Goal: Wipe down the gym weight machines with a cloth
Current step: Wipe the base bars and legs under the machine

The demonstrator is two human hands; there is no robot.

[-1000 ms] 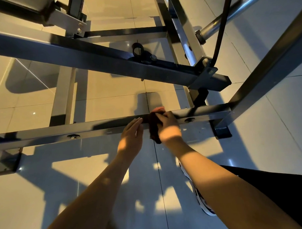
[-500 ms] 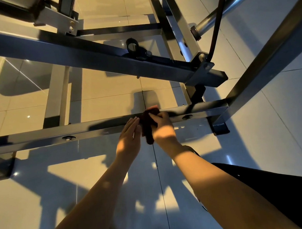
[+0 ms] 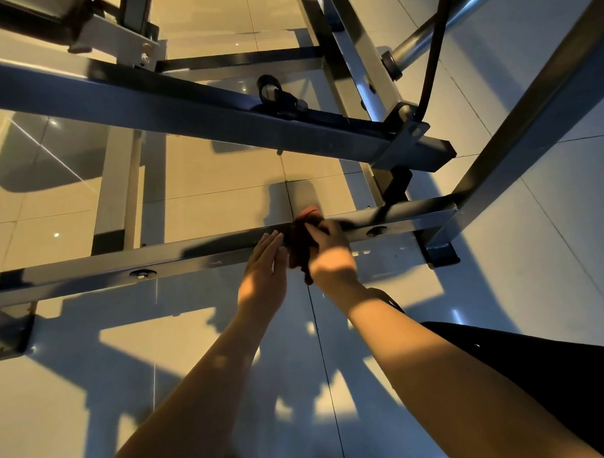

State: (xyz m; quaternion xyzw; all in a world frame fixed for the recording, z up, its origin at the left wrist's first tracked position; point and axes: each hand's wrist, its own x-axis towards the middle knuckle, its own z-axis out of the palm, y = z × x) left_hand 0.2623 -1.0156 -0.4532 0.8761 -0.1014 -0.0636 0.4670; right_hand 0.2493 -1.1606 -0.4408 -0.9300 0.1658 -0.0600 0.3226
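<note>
A dark red cloth is draped over the low black base bar of the weight machine, near the middle of the view. My right hand grips the cloth and presses it onto the bar. Just left of the cloth is my left hand, fingers straight and together, fingertips resting on the same bar and holding nothing. Part of the cloth hangs below the bar between my two hands.
A higher black beam crosses diagonally above the base bar. A slanted upright rises at the right, with a chrome bar and a black cable near it. Glossy floor tiles lie beneath. A dark trouser leg shows at lower right.
The right hand with the cloth has shifted slightly left along the base bar, closer to the left hand. The view has drifted a little.
</note>
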